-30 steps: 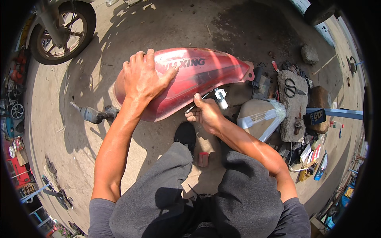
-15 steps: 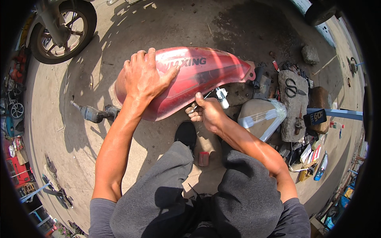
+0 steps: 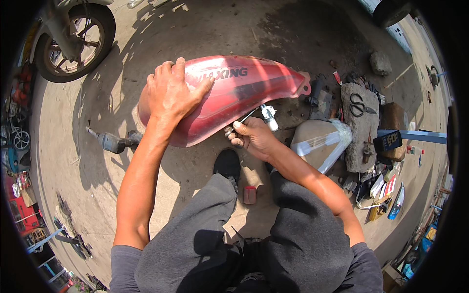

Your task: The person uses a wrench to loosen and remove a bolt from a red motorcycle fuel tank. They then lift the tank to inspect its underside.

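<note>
A red motorcycle fuel tank (image 3: 234, 93) with dark lettering lies tilted on its side in front of me. My left hand (image 3: 172, 95) grips its left end, fingers over the upper edge and thumb spread across the painted side. From the tank's lower edge sticks out a silver and white fuel tap (image 3: 268, 117). Just left of that tap, my right hand (image 3: 255, 136) is closed round a slim metal wrench (image 3: 248, 115), its thumb pressed on the shank. The wrench's far end reaches up to the tank's edge near the tap; whether it sits on a fastener is hidden.
A power tool (image 3: 111, 141) lies left of the tank. On the right are a taped, rounded panel (image 3: 312, 134) and a stone slab (image 3: 355, 132) bearing scissors (image 3: 361, 105). A red cup (image 3: 249, 195) stands between my feet. A motorcycle wheel (image 3: 75, 44) is at far left.
The right hand has turned slightly, with the wrench lying flatter than before. Tank and left hand sit slightly further left in the picture, as does most of the scene.
</note>
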The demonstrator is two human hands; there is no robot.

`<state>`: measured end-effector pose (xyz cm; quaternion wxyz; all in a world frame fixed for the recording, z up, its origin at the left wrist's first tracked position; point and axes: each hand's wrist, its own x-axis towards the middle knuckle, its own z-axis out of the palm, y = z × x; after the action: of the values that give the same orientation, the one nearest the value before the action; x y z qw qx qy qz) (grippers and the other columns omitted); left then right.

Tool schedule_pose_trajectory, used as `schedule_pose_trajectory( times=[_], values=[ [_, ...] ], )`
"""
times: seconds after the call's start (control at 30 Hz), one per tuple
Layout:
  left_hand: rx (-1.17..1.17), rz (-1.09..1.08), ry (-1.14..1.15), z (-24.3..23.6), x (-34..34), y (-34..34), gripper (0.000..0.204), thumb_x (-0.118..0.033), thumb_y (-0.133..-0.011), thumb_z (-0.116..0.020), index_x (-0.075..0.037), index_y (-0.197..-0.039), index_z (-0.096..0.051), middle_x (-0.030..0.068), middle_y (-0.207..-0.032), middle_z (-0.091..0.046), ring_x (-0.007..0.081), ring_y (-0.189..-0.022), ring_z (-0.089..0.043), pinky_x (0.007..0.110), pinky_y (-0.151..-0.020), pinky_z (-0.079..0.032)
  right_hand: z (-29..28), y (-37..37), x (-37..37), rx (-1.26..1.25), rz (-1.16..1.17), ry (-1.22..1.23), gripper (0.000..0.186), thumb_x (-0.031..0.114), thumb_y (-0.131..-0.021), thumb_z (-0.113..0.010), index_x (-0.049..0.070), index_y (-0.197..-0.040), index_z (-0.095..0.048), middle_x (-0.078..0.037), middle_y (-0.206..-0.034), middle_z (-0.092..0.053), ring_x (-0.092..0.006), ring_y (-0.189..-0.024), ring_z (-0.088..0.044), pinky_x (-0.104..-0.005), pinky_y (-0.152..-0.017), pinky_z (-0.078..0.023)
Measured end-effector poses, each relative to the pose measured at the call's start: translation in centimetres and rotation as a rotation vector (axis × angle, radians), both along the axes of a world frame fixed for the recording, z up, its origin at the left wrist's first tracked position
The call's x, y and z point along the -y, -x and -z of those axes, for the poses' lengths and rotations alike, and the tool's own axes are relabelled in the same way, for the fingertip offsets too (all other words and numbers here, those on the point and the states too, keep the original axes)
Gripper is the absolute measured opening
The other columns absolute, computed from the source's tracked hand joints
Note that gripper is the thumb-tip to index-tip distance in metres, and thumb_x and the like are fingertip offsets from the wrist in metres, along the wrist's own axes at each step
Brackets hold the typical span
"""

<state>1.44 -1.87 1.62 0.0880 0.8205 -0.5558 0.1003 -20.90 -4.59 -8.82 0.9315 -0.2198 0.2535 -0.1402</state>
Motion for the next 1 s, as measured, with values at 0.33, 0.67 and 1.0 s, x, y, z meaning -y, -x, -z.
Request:
schedule_pose_trajectory(
  times=[0.33,0.67,1.0],
  values=[
    [-0.037,-0.013,-0.026,-0.4,0.3,0.2,0.080,-0.062,-0.076,-0.065,-0.001,-0.126,-0.058,0.0241,-0.119,-0.059,0.0371,-0.115,-0.055,0.049,-0.097,-0.041,3.5,-0.2,-1.7,-0.446,0.026,0.455,0.016,0.007,-0.095,-0.055,-0.007,-0.103,-0.054,-0.014,-0.089,-0.064,-0.0207,-0.075,-0.067,-0.0317,-0.065,-0.059],
    [-0.006,-0.006,-0.009,-0.2,0.1,-0.1,0.080,-0.062,-0.077,-0.063,0.000,-0.127,-0.058,0.0237,-0.120,-0.059,0.0374,-0.115,-0.055,0.047,-0.098,-0.041,4.2,-1.2,-1.2,-0.607,0.061,0.782,0.019,0.009,-0.098,-0.052,-0.009,-0.100,-0.056,-0.011,-0.079,-0.064,-0.0182,-0.067,-0.066,-0.0321,-0.062,-0.055],
    [0.024,-0.022,-0.008,-0.2,0.0,0.2,0.078,-0.063,-0.077,-0.062,-0.002,-0.126,-0.059,0.0215,-0.119,-0.060,0.0363,-0.114,-0.056,0.045,-0.098,-0.043,5.0,-1.8,-0.5,-0.601,0.073,0.721,0.030,0.018,-0.100,-0.049,-0.010,-0.095,-0.059,-0.013,-0.076,-0.065,-0.0203,-0.070,-0.067,-0.0324,-0.063,-0.054]
  ],
)
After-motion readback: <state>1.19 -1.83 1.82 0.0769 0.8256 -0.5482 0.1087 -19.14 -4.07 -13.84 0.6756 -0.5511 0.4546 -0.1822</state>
